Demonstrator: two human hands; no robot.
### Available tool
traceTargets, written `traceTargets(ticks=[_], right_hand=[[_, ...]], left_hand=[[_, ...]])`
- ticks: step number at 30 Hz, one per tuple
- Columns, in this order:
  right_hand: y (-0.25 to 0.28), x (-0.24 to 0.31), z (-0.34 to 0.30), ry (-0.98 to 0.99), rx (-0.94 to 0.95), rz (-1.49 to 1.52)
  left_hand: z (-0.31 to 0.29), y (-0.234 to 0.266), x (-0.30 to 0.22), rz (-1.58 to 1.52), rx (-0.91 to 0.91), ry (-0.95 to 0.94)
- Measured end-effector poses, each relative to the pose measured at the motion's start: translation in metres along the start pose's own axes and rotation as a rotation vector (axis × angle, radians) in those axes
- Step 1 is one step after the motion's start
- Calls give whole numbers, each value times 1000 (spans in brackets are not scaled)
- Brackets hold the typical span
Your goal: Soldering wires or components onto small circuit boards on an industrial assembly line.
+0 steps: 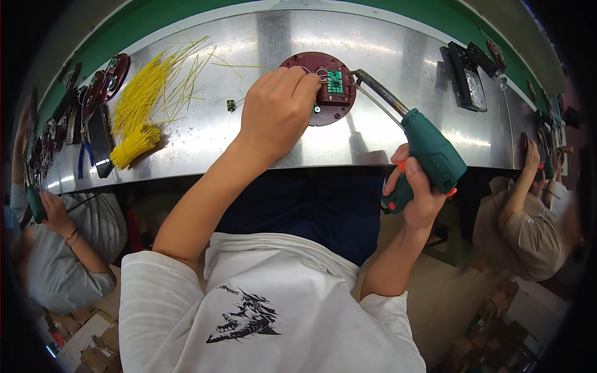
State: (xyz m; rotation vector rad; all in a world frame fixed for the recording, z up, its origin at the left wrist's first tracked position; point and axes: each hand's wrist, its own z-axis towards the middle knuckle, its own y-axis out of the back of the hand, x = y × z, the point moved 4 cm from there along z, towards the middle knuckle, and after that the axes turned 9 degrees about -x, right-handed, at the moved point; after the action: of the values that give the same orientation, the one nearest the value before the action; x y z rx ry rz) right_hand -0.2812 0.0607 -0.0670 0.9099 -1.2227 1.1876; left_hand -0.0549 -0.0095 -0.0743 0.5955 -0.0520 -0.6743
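Note:
A round dark red plastic casing (339, 116) lies on the metal bench ahead of me, with a green circuit board (334, 81) and thin wires on it. My left hand (278, 102) rests over the casing's left part, its fingers closed and bent down beside the board. Whatever those fingertips pinch is hidden behind the hand. In my right hand (420, 193) is a green soldering gun (437, 149), gripped by its handle with a finger by the orange trigger. Its dark barrel and thin feed tube point left, the tip at the casing's right edge, close to the board.
Yellow wires (140, 87) spread across the bench at left, above a tied bundle (135, 147). A small circuit board (231, 105) lies nearer. Blue-handled pliers (81, 155), a black housing (98, 138) and more red casings (115, 74) sit far left; black housings (465, 78) stand right. People work at both sides.

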Motion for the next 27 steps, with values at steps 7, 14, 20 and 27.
traceTargets(ticks=[7, 14, 20, 27], right_hand=[[1, -5, 1, 36, -23, -66], [2, -5, 2, 51, -53, -11], [2, -3, 0, 72, -46, -9], [5, 0, -4, 129, 34, -23]], left_hand=[[0, 3, 2, 22, 16, -9], [1, 5, -2, 2, 68, 30], [5, 11, -4, -7, -80, -21], [4, 11, -6, -10, -67, -11]])
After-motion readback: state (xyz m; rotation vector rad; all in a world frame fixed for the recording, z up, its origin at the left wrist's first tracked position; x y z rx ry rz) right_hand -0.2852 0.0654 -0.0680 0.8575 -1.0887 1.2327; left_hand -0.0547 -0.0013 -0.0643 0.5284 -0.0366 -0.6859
